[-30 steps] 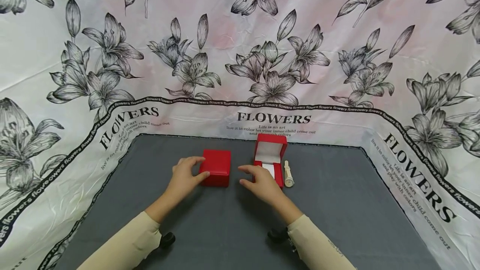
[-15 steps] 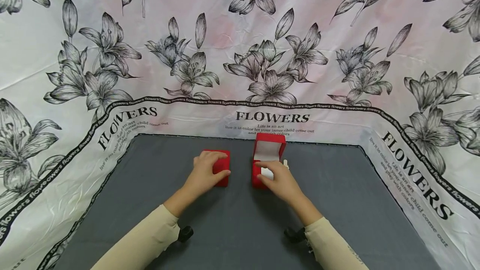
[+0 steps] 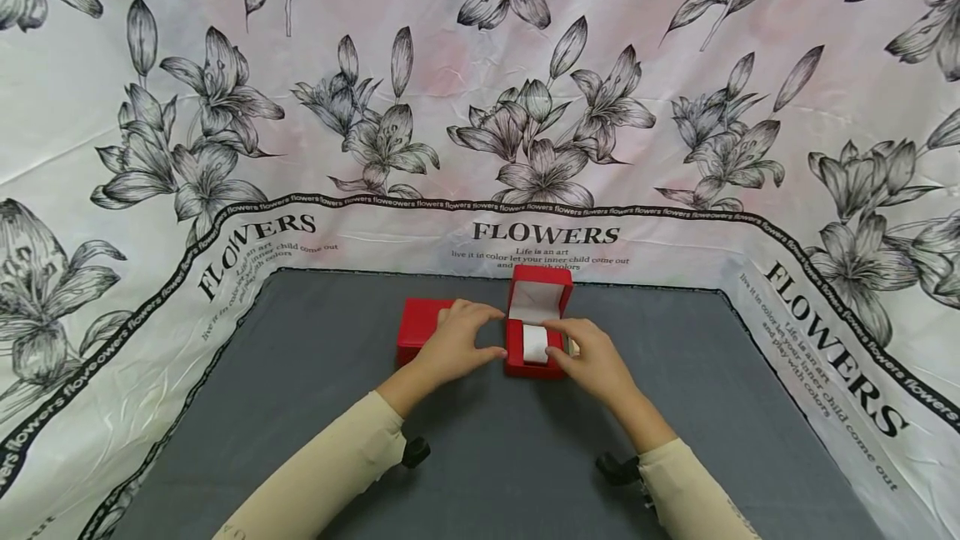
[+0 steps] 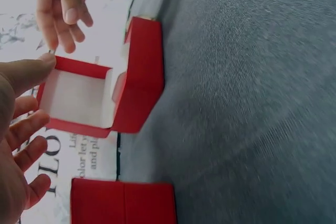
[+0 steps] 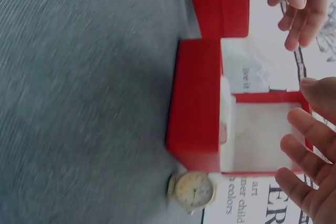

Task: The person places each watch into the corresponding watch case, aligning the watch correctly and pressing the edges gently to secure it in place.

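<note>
A red watch box [image 3: 513,362] stands with its lid up, showing a pale lining and a white cushion [image 3: 535,344]. At its left side is my left hand [image 3: 459,346], thumb and fingers spread apart. My right hand [image 3: 597,362] hovers over its right edge, its thumb near the cushion and its fingers loosely bent. Neither hand grips anything. A second red box [image 3: 420,325], closed, is partly behind my left hand. The cream wristwatch [image 5: 194,190] lies beside the open box; in the head view my right hand mostly covers it.
Grey cloth [image 3: 495,473] covers the table surface. Behind it rises a white sheet [image 3: 375,240] printed with flowers and lettering, close to the back of the open box. Black straps [image 3: 618,470] show under the wrists.
My left hand has moved right, from the closed box to the open one. My right hand has gone right across the open box to its far edge. Both boxes stay in place.
</note>
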Available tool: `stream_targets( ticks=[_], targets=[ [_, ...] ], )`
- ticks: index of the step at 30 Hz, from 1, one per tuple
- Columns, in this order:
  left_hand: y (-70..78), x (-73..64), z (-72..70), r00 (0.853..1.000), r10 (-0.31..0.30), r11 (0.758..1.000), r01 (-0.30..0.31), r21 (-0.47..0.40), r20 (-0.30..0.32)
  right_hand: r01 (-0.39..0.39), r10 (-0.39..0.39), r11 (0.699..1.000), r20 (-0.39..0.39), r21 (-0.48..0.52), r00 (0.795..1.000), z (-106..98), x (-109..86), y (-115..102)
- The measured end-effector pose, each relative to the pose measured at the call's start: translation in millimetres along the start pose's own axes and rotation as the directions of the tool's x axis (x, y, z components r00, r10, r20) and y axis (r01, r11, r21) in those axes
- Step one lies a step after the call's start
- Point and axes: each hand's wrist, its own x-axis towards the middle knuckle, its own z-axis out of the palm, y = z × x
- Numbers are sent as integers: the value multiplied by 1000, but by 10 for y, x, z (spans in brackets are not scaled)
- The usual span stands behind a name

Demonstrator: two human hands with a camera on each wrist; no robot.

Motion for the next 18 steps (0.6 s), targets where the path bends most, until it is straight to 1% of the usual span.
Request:
stream_targets(
  ticks=[4, 8, 11, 15, 18],
  targets=[
    [66, 113, 117, 999, 6, 1000, -7, 21, 43, -19, 19, 1000, 9, -23, 1000, -33, -33, 94],
    [117, 186, 219, 998, 6, 999, -9, 35, 70, -27, 27, 999, 10, -25, 1000, -60, -65, 190],
    [127, 260, 320, 996, -1, 999, -3, 48, 86, -40, 40, 999, 0, -21, 999, -90, -92, 276],
    [131, 400, 457, 994, -8, 998, 2, 61, 106, -70, 69, 997, -18, -28, 997, -131, -118, 393],
    [139, 485, 539, 993, -23, 998, 16, 66, 113, -102, 101, 994, -7, -29, 995, -143, -138, 459]
  ],
)
